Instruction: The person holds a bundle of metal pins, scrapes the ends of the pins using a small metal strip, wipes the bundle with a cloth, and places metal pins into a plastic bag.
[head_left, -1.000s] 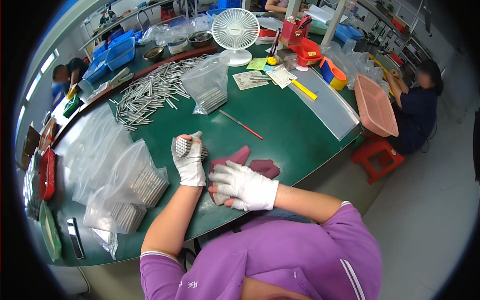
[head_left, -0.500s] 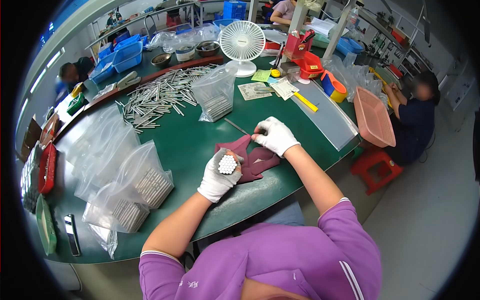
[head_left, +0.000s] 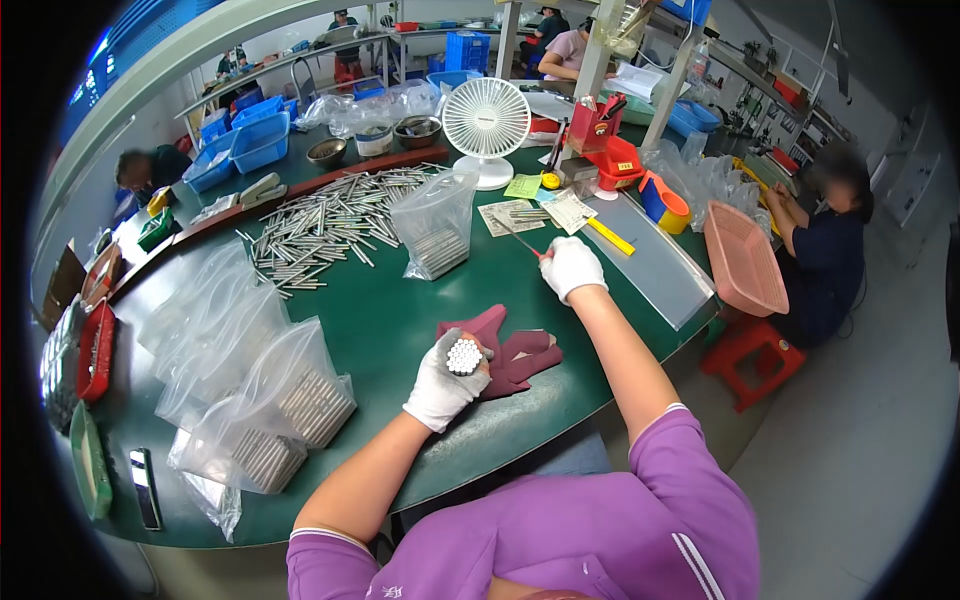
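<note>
My left hand (head_left: pixel 442 390), in a white glove with bare fingertips, is closed round a bundle of slim metal rods (head_left: pixel 463 356), whose round ends face up. Beneath it a maroon cloth (head_left: pixel 515 365) lies crumpled on the green table. Farther forward and to the right, my gloved right hand (head_left: pixel 575 268) pinches a thin metal rod (head_left: pixel 518 237) at its near end. The rod's far tip points toward the paper slips (head_left: pixel 500 218). A clear bag of rods (head_left: pixel 436 235) stands to the left of this hand.
Loose rods (head_left: pixel 325 225) lie heaped at the back left. Several filled plastic bags (head_left: pixel 300 395) stand left of my arm. A white fan (head_left: pixel 486 120), a yellow cutter (head_left: pixel 610 236) and a pink basket (head_left: pixel 745 260) are farther off. Another person (head_left: pixel 835 215) sits at the right.
My right hand has moved forward and right, away from the cloth, and the thin rod is now farther from it too. My left hand stays over the cloth with the bundle. The view has tilted up slightly.
</note>
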